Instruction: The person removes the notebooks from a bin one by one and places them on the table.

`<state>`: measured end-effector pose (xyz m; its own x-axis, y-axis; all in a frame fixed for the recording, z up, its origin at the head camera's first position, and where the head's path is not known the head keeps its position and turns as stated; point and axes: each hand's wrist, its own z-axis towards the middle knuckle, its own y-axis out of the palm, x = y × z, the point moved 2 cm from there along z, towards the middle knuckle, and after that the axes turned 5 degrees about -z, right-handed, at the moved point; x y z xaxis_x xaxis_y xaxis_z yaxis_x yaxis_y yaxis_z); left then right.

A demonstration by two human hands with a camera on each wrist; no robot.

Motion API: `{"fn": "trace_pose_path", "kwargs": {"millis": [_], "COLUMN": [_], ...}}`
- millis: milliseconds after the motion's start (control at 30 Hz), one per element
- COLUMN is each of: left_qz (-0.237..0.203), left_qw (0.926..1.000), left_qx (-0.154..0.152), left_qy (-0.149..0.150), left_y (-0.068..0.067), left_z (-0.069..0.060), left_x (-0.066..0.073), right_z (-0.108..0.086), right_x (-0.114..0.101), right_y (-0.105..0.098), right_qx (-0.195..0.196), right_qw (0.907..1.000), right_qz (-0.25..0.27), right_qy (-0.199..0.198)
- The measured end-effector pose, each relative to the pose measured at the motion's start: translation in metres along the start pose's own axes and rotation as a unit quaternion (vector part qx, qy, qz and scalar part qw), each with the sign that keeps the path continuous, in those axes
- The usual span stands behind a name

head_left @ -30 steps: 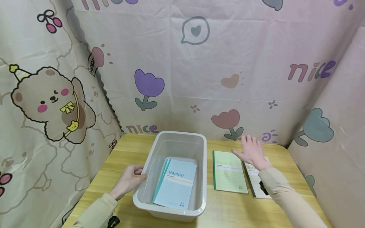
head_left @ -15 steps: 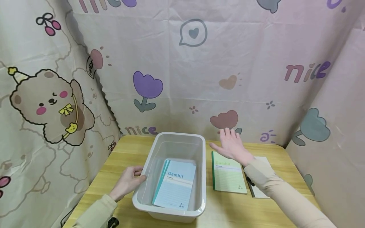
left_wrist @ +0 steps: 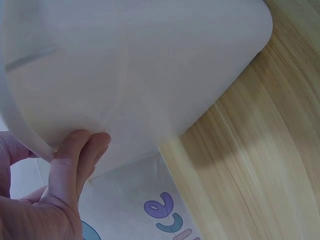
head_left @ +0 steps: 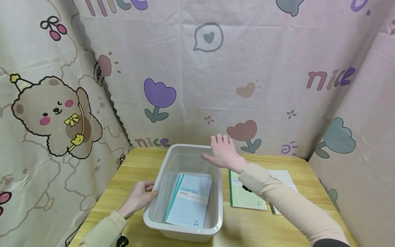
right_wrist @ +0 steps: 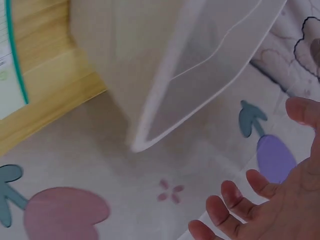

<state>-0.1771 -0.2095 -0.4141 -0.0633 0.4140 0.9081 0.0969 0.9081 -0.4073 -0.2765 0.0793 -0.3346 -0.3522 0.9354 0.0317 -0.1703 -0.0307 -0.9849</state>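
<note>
A pale grey plastic basin (head_left: 217, 206) stands on the table, with blue notebooks (head_left: 191, 202) marked Gambit lying overlapped on its floor. My left hand (head_left: 139, 198) pinches the basin's left rim, thumb on one side and fingers on the other, as the left wrist view also shows. Over the basin's far right corner hovers my right hand (head_left: 224, 152), fingers spread and holding nothing. In the right wrist view the fingers of this hand (right_wrist: 270, 205) are apart from the basin wall (right_wrist: 115, 55). Right of the basin lies a green notebook (head_left: 243, 202), partly hidden by the right forearm.
A white notebook (head_left: 282, 176) lies to the right of the green one, largely covered by the right sleeve (head_left: 284, 195). The wooden table (head_left: 135, 164) ends at a printed cloth (head_left: 191, 85) hanging behind, with more cloth on both sides.
My right hand has moved left, from above the white notebook, past the green one, to the basin's far right corner. The left hand keeps its hold on the rim.
</note>
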Motion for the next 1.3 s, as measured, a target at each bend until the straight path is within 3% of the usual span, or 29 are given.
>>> {"fn": "trace_pose_path", "kwargs": {"millis": [267, 533, 900, 1133, 1300], "left_qz": [0.005, 0.007, 0.009, 0.012, 0.010], "left_qw": [1.0000, 1.0000, 1.0000, 0.9999, 0.9999], "left_qx": [0.003, 0.004, 0.000, -0.002, -0.001], "left_qy": [-0.006, -0.005, -0.001, 0.009, 0.006], "left_y": [0.000, 0.000, 0.000, 0.000, -0.001], "left_z": [0.000, 0.001, 0.001, 0.002, 0.000], "left_x": [0.000, 0.000, 0.000, 0.000, 0.001], "right_z": [0.017, 0.038, 0.052, 0.056, 0.057], "right_x": [-0.037, -0.066, -0.099, -0.108, -0.110], "right_y": [-0.003, 0.000, 0.054, 0.093, 0.117], "right_qx": [-0.015, -0.039, -0.070, -0.078, -0.093], "right_qw": [0.9997, 0.9990, 0.9953, 0.9945, 0.9910], "right_qz": [0.006, 0.023, 0.045, 0.021, 0.041], "right_qy": [-0.019, 0.007, 0.050, 0.066, 0.086]}}
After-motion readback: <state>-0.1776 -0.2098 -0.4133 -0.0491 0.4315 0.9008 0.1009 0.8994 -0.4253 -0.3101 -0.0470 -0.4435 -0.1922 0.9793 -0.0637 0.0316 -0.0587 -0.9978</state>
